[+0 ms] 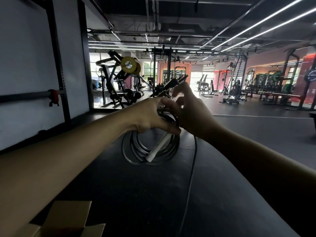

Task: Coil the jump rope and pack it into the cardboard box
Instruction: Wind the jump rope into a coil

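My left hand grips the top of the coiled jump rope, a bundle of dark loops hanging below my fist at mid-frame. A white handle slants down across the coil from my fingers. My right hand is just right of the coil, fingers curled around the rope at the top. A loose strand trails from under my right wrist down toward the floor. The cardboard box sits at the bottom left with its flaps open.
A black rubber floor spreads below my arms. A white wall panel with a black rack upright stands at the left. Weight machines, benches and racks fill the gym hall beyond.
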{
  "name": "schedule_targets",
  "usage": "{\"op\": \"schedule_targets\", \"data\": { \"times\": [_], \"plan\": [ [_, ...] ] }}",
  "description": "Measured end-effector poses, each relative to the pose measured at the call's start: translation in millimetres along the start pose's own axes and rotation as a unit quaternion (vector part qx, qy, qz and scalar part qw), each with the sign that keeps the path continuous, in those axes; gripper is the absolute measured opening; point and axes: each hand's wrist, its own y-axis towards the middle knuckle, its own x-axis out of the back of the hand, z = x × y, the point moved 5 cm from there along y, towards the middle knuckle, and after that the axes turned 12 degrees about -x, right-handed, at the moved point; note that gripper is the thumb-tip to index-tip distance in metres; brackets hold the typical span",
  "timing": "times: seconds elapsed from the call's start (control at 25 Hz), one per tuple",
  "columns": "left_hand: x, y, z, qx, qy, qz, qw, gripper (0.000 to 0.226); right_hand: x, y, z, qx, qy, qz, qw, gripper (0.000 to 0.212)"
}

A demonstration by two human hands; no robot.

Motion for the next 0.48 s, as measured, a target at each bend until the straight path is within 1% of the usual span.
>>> {"op": "schedule_targets", "data": {
  "times": [0.04,0.08,0.16,0.24,0.28,0.36,0.44,0.48],
  "plan": [
    [-3,1,3,0.012,0.028,0.018,0.999,0.057,4,2,2,-0.016,0.025,-0.030,0.999,0.039],
    [-5,3,7,0.018,0.045,0.034,0.998,0.050,4,4,5,-0.021,0.046,-0.040,0.998,0.039],
    [-8,2,8,0.011,0.045,0.034,0.998,0.031,6,6,11,-0.006,0.035,-0.054,0.998,0.038],
    [-5,3,8,-0.008,0.043,0.015,0.999,0.028,8,6,14,-0.004,0.026,-0.034,0.999,0.037],
    [-3,2,7,-0.013,0.035,0.002,0.999,0.028,10,3,14,-0.005,0.032,-0.023,0.999,0.038],
    [3,-1,6,-0.023,0.005,-0.038,0.999,0.027,14,-5,6,-0.034,0.052,-0.001,0.998,0.042],
    [17,-4,8,-0.025,-0.058,-0.117,0.991,0.033,21,-14,-7,-0.088,0.098,0.021,0.991,0.050],
    [24,-5,9,-0.028,-0.101,-0.157,0.982,0.036,23,-19,-15,-0.116,0.126,0.036,0.985,0.055]
  ]
}}
